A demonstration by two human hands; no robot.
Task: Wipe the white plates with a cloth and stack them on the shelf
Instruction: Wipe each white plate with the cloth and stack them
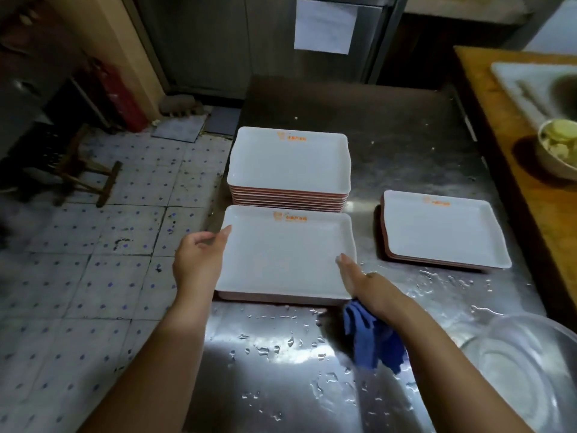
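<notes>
A white rectangular plate (pixel 287 254) with an orange logo lies near me on the wet steel table (pixel 406 145). My left hand (pixel 199 260) grips its left edge, thumb on the rim. My right hand (pixel 365 282) lies against the plate's right front corner with its forefinger stretched along the rim. A blue cloth (pixel 371 339) hangs bunched from under that palm. Just behind stands a tall stack of white plates (pixel 288 160). A short stack of plates (pixel 443 229) sits to the right.
Water drops cover the table's front. A clear bowl (pixel 524 364) stands at the right front. A wooden counter (pixel 512 145) on the right carries a bowl of food (pixel 559 148). A tiled floor with a small wooden stool (pixel 84 173) lies to the left.
</notes>
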